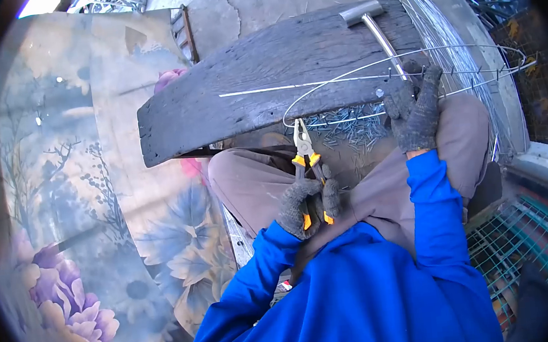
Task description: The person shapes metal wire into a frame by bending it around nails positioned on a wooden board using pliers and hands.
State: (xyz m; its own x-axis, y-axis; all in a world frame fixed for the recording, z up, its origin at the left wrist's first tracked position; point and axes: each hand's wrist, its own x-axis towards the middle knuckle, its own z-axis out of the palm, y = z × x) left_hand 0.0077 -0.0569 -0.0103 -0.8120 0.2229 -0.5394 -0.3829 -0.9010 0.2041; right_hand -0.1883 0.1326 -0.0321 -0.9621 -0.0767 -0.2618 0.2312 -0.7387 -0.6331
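Observation:
My left hand (307, 206), in a dark grey knit glove, grips a pair of pliers (304, 147) by their yellow-and-black handles. The plier jaws point away from me, with their tips at the near side of a looped wire (331, 84). My right hand (415, 111), gloved likewise, is closed around the wire at the board's right end; its fingers partly cover the wire. A metal hammer (364, 12) lies on the dark wooden board (233, 86), its handle running down to my right fingers. Whether those fingers touch the handle I cannot tell.
Many cut wire pieces (356, 130) lie on the ground between my legs and the board. A bundle of long wires (434, 23) runs along the right. Floral sheeting (84, 189) spreads at the left. A green wire grid (518, 240) sits at lower right.

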